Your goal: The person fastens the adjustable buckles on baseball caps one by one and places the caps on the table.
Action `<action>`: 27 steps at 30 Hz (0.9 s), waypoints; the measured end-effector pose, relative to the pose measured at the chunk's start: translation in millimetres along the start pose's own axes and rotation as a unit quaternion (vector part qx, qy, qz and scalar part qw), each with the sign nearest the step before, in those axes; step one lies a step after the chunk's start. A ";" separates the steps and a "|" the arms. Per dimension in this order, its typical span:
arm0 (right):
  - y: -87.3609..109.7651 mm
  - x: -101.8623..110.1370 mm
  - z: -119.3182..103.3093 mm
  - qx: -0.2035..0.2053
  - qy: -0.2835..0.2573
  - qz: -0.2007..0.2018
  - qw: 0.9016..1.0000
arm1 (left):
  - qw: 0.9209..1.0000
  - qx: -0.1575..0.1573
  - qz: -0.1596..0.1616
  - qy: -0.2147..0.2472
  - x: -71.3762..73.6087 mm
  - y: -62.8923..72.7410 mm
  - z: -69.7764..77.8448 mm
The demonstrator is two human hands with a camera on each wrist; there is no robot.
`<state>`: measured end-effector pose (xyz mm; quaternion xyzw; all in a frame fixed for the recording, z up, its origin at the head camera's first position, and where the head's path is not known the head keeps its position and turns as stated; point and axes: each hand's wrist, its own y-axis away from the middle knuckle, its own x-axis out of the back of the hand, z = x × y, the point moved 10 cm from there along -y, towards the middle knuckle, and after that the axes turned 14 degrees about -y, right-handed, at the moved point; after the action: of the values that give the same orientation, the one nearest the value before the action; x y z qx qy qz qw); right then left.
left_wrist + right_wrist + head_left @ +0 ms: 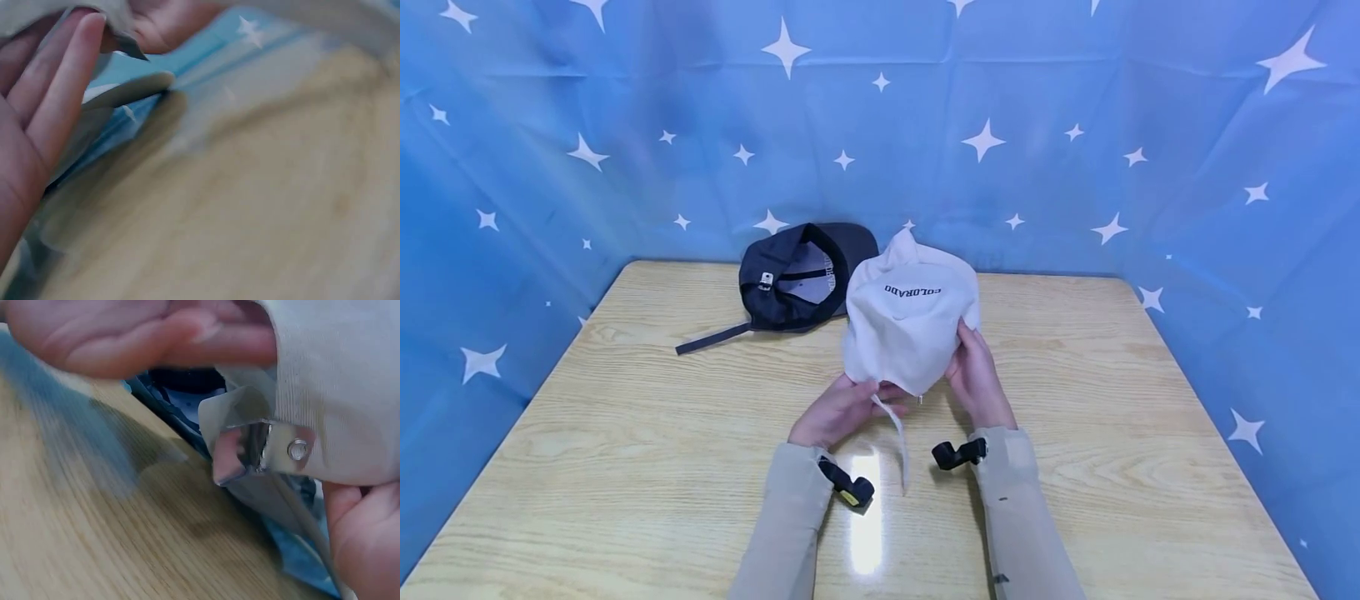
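Observation:
Both hands hold a white baseball cap [910, 321] above the table, its "COLORADO" lettering upside down in the head view. My left hand [842, 407] grips the near left edge, thumb outside and some fingers tucked under the cap. On the right side, my right hand [977, 375] holds the fabric with the thumb lying along it. A loose strap [897, 433] dangles from the near edge beside the left thumb. The right wrist view shows the cap's metal buckle [262, 450] close up, between my left hand [144, 337] and my right hand [369, 540].
A dark cap [790, 283] lies with its opening towards me behind and left of the white one, its strap [711, 340] stretched out leftward. The wooden table [1112, 467] backs onto a blue curtain [1045, 50] with white stars.

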<state>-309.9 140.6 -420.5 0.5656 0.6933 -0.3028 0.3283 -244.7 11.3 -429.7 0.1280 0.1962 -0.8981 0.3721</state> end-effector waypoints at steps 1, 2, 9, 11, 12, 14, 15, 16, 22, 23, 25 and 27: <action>0.0 -1.4 0.9 -0.004 0.000 -0.005 1.000 | 1.000 0.003 -0.002 -0.012 -1.1 -0.7 -2.3; 0.0 -3.6 1.6 -0.009 -0.003 -0.013 1.000 | 1.000 0.004 -0.004 -0.017 -2.4 -1.7 -4.0; 3.6 -3.7 -3.3 -0.028 0.042 -0.009 0.999 | 1.000 -0.024 -0.005 0.012 -5.8 -7.5 -1.8; 6.0 -0.8 -4.6 -0.039 0.069 0.002 0.997 | 0.999 -0.036 -0.005 0.024 -5.9 -8.2 1.4; 7.4 0.2 -4.6 -0.047 0.084 0.004 0.995 | 0.999 -0.040 -0.002 0.031 -5.0 -8.5 2.7; 11.9 2.9 -4.4 -0.065 0.114 0.010 0.991 | 0.998 -0.047 0.009 0.041 -3.5 -8.9 4.1; 14.5 4.5 -3.7 -0.076 0.125 0.013 0.989 | 0.998 -0.049 0.015 0.044 -2.6 -8.8 4.6; 17.4 6.2 -2.7 -0.087 0.139 0.015 0.986 | 0.997 -0.050 0.020 0.047 -1.7 -8.6 4.9; 43.8 3.7 4.8 -0.107 0.171 -0.045 0.978 | 0.996 -0.052 0.024 0.073 -0.1 -7.2 4.5; 48.7 1.6 7.2 -0.102 0.172 -0.061 0.978 | 0.995 -0.052 0.023 0.077 0.3 -7.1 4.5; 56.3 -2.7 13.0 -0.093 0.162 -0.084 0.979 | 0.995 -0.055 0.026 0.081 1.4 -6.8 5.7; 61.7 -6.0 19.6 -0.087 0.150 -0.099 0.980 | 0.994 -0.058 0.033 0.085 3.2 -6.6 6.1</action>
<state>-246.1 132.5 -430.5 0.5023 0.8109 -0.1843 0.2370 -252.2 10.9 -423.8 0.1883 0.2741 -0.8585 0.3904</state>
